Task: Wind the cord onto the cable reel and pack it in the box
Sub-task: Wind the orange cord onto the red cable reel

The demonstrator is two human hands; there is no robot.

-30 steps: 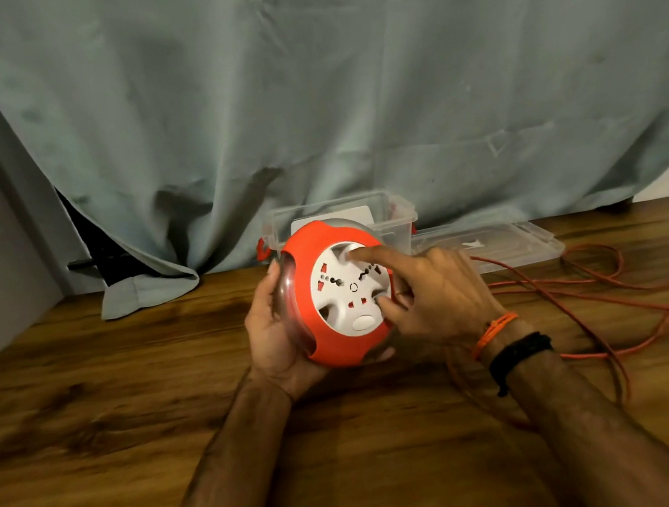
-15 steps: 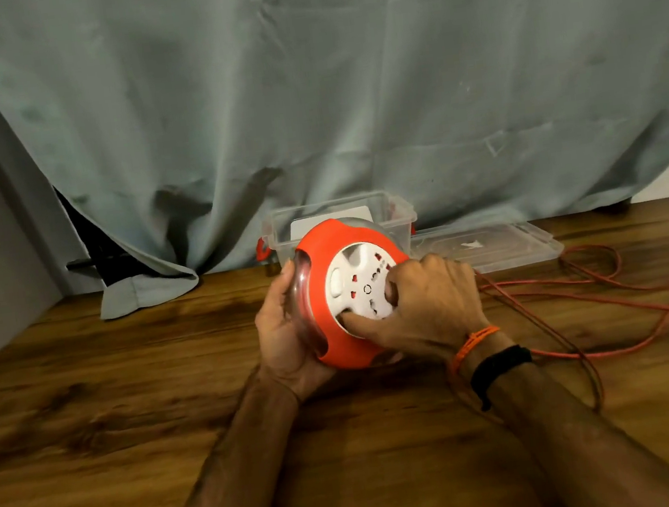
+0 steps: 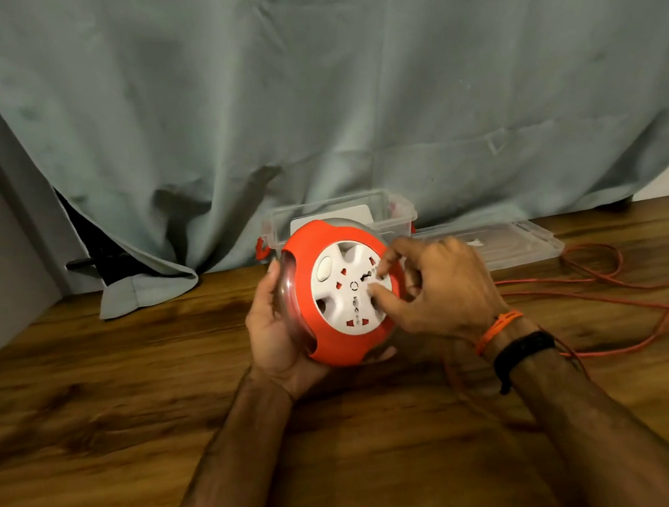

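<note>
1. Reel (image 3: 342, 290): an orange round housing with a white socket face, held upright just above the counter (image 3: 90, 413), face toward the person, in front of the clear box (image 3: 397, 213).
2. Left hand (image 3: 277, 333) cups the reel from its back and underside, fingers curled round the rim, so it carries the weight.
3. Right hand (image 3: 435, 287) rests on the white face with fingers bent; a fingertip (image 3: 376, 290) presses into one of the hollows of the face. I judge this to be the grip for turning the middle part and drawing cord in.
4. Cord (image 3: 627, 291) is thin, orange and limp. It lies in loose loops on the counter to the right, and one run passes under the right wrist toward the reel. Much of it looks unwound, so winding seems far from done.
5. Handling: the reel looks like hard, smooth plastic, rigid and probably moderately heavy. Holding the outer shell steady while turning the face by its hollows should work best.
6. Cord will likely snag or kink where loops cross, so steady turning is wise.
7. Box stands open against the curtain (image 3: 344, 81), with its lid (image 3: 506, 245) flat beside it on the right. Something white sits inside; I cannot tell what.
</note>
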